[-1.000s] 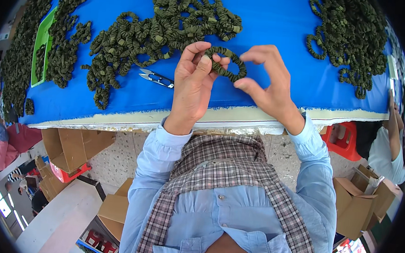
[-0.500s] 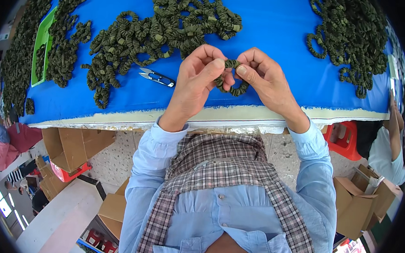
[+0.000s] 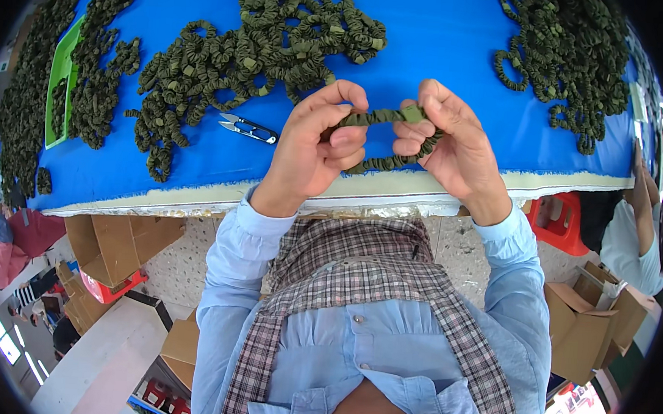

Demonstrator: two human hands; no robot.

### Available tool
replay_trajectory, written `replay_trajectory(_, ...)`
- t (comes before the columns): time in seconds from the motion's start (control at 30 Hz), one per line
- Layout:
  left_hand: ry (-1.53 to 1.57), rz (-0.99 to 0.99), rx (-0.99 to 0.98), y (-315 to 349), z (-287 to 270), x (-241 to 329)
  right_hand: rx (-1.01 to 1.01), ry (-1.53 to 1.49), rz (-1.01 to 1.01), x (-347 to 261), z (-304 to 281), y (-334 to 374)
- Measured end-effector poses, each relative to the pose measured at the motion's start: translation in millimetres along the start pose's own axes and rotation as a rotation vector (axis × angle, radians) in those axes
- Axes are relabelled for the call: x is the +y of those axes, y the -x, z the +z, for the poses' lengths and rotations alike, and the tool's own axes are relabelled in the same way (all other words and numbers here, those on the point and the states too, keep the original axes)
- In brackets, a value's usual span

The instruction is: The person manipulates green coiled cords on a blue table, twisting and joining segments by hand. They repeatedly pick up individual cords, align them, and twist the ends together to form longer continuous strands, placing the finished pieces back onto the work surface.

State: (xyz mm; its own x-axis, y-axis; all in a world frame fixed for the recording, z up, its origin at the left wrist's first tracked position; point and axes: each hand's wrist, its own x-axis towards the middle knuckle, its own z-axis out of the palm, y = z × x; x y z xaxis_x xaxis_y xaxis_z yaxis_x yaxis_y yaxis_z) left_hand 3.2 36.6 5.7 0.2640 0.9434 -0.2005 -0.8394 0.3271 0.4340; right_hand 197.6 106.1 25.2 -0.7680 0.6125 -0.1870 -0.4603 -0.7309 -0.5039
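A dark olive-green scrunchie (image 3: 386, 163) is stretched into a long loop between my hands, just above the table's near edge. My left hand (image 3: 307, 146) has its fingers curled round the loop's left end. My right hand (image 3: 463, 143) grips the right end, thumb and fingers beside a flat, smooth patch on the band. To the left of my left hand, thread snips (image 3: 248, 129) with black handles lie on the blue cloth (image 3: 433, 31). A heap of similar scrunchies (image 3: 226, 68) spreads behind the snips.
More scrunchies are piled at the far right (image 3: 576, 62) and along the left, around a green tray (image 3: 60, 84). Below the table edge are a red stool (image 3: 562, 225) and cardboard boxes (image 3: 120, 243). Other people sit at both sides.
My hands have moved apart, pulling the scrunchie from a small round ring into a wide loop. The flat patch now shows by my right fingers.
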Motion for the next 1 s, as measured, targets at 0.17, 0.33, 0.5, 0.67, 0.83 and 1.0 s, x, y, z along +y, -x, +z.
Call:
replay_trajectory(0.17,-0.349,0.091,0.123,-0.2,10.5,-10.9,0.072,0.316,-0.013,4.8,3.1,-5.4)
replay_trajectory(0.33,-0.930,0.351,0.340,-3.3,21.5,-19.8,0.112,0.512,-0.076,7.3,3.0,-8.1)
replay_trajectory(0.5,-1.071,0.498,0.361,-2.9,19.2,-20.6,0.119,0.586,-0.112,9.9,1.5,-10.2)
replay_trajectory(0.67,-1.011,0.419,0.359,2.0,25.6,-14.4,0.099,0.520,-0.093,4.0,-1.0,-11.3)
replay_trajectory(0.83,-1.003,0.393,0.358,4.4,21.2,-12.8,0.030,0.323,-0.080,-4.6,-9.4,-15.7)
replay_trajectory(1.0,-1.069,0.362,0.333,6.8,18.6,-7.6,-0.023,0.454,0.032,-10.5,-13.8,-17.5)
